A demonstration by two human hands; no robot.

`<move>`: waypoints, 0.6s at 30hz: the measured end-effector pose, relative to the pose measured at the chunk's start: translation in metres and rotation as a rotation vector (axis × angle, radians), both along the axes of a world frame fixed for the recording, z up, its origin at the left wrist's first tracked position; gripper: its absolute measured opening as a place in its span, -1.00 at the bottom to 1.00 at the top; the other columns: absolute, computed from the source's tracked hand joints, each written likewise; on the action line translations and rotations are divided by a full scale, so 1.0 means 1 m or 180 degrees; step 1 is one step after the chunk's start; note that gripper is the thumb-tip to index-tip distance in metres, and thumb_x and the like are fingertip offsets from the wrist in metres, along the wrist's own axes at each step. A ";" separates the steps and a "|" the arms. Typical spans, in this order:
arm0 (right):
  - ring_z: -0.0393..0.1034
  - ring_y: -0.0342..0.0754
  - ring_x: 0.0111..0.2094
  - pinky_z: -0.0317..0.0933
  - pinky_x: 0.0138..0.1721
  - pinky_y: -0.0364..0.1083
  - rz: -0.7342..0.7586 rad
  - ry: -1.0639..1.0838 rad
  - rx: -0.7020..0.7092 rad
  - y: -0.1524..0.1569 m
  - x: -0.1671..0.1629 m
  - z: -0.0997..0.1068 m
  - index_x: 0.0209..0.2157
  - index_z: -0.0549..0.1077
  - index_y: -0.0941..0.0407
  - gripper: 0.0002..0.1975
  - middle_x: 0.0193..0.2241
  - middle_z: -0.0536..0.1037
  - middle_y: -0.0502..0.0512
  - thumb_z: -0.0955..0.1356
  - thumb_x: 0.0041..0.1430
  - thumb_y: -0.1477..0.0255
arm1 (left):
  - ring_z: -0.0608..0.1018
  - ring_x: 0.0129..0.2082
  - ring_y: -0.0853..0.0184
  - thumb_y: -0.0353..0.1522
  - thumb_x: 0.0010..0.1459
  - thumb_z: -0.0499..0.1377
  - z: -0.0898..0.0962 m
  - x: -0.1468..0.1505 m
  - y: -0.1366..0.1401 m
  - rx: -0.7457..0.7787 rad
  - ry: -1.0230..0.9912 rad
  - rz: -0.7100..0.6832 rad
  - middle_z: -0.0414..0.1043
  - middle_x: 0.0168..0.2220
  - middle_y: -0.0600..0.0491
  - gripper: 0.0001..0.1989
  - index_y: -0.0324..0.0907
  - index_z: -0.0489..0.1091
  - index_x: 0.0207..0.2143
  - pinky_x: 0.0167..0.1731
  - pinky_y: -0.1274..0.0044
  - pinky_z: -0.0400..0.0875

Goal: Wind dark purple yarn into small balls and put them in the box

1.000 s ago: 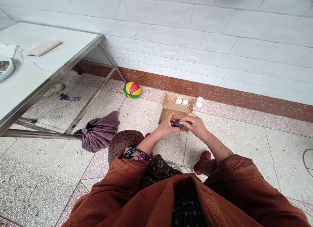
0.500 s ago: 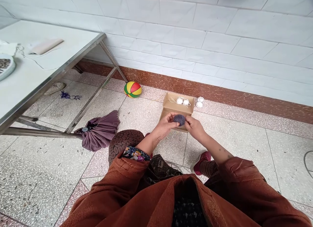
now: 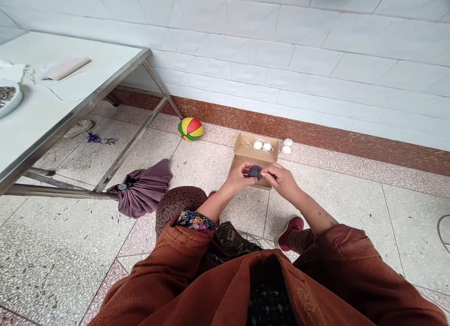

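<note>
A small ball of dark purple-grey yarn (image 3: 254,172) sits in my left hand (image 3: 238,178), whose fingers and thumb are closed round its left side. My right hand (image 3: 280,181) is pinched closed against the ball's right edge, on its yarn; any single strand there is too fine to make out. Below both hands an open cardboard box (image 3: 242,150) stands on the floor, its near part partly hidden by them. Two white yarn balls (image 3: 258,144) with loose ends lie in its far part. More white balls (image 3: 286,146) rest on the floor just right of the box.
A metal-framed table (image 3: 116,63) stands at left, bearing a dish (image 3: 10,103) and a pale pink roll (image 3: 66,68). Beneath it lie a shoe (image 3: 80,128) and tangled blue yarn (image 3: 100,138). A coloured ball (image 3: 190,129) and a folded purple umbrella (image 3: 149,188) are on the floor near its legs.
My right hand has turned and shifted a little left, over the ball's right side. The yarn ball in my left hand has moved slightly left.
</note>
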State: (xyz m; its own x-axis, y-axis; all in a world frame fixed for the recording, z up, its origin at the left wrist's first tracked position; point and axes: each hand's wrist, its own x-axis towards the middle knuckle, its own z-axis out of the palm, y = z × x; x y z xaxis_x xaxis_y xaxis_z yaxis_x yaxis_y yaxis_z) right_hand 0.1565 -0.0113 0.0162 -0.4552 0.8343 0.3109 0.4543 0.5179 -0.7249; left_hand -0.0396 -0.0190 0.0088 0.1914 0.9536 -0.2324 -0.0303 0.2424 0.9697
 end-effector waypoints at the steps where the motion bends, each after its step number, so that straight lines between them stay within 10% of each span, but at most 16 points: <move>1: 0.44 0.03 -0.26 0.31 -0.19 -0.01 -0.0053 0.0001 0.0019 0.002 0.001 -0.002 -0.27 0.55 0.03 -0.78 -0.33 0.55 0.11 0.28 0.39 0.32 | 0.48 -0.29 0.36 -0.42 -0.18 0.36 0.001 0.000 -0.001 -0.0026 0.0017 -0.0068 0.49 -0.28 0.05 -0.57 -0.20 0.41 -0.17 -0.21 0.48 0.34; 8: 0.43 0.00 -0.30 0.30 -0.24 -0.05 -0.0224 0.0056 -0.0107 0.004 0.001 -0.009 -0.34 0.54 0.04 -0.77 -0.38 0.53 0.08 0.31 0.36 0.28 | 0.43 -0.34 0.41 -0.44 -0.19 0.38 0.002 0.002 -0.009 -0.0321 -0.0353 -0.0930 0.41 -0.35 0.12 -0.56 -0.21 0.38 -0.20 -0.29 0.53 0.26; 18: 0.40 -0.02 -0.37 0.26 -0.30 -0.07 -0.0662 0.0356 -0.0826 0.001 -0.011 -0.029 -0.29 0.40 0.07 -0.81 -0.39 0.53 0.04 0.26 0.30 0.26 | 0.52 -0.11 0.30 -0.44 -0.16 0.43 0.004 0.003 -0.009 -0.0326 -0.1677 -0.0453 0.50 -0.12 0.00 -0.39 -0.12 0.41 0.01 -0.05 0.44 0.32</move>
State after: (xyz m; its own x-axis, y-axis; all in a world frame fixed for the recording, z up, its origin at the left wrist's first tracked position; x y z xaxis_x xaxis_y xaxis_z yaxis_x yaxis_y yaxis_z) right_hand 0.1457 -0.0106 -0.0126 -0.2422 0.9634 0.1146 0.4411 0.2146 -0.8714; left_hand -0.0362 -0.0282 0.0131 0.4321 0.8874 -0.1605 -0.4651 0.3717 0.8035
